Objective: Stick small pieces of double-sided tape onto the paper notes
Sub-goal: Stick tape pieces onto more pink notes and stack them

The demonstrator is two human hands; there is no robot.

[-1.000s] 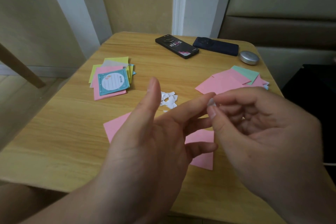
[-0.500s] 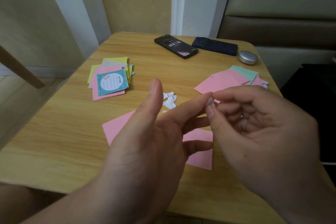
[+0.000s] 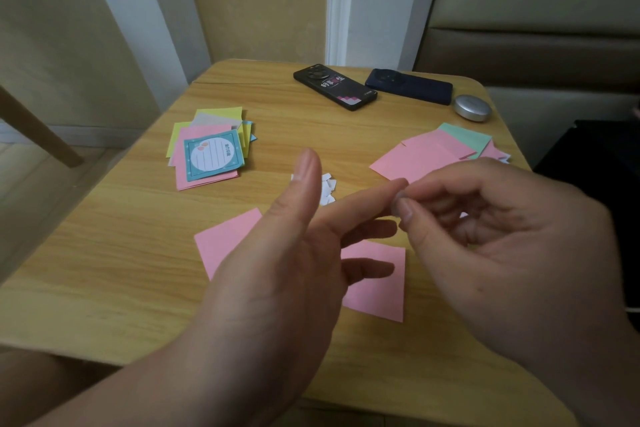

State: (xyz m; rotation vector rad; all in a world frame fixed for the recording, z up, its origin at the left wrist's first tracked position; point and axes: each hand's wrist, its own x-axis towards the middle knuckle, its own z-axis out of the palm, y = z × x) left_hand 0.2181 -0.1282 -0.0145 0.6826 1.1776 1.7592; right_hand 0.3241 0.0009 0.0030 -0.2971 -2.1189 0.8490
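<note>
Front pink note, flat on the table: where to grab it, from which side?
Likely its near right corner, from the right. The pink note lies flat on the table, so an edge must be peeled up first, and the left hand covers its middle; that corner is bare.

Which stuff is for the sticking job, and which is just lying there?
For the job: tape bit pinched by the right hand, tape pile, pink note, left note stack, right note stack.
Lying about: black phone, blue phone, silver tin.
</note>
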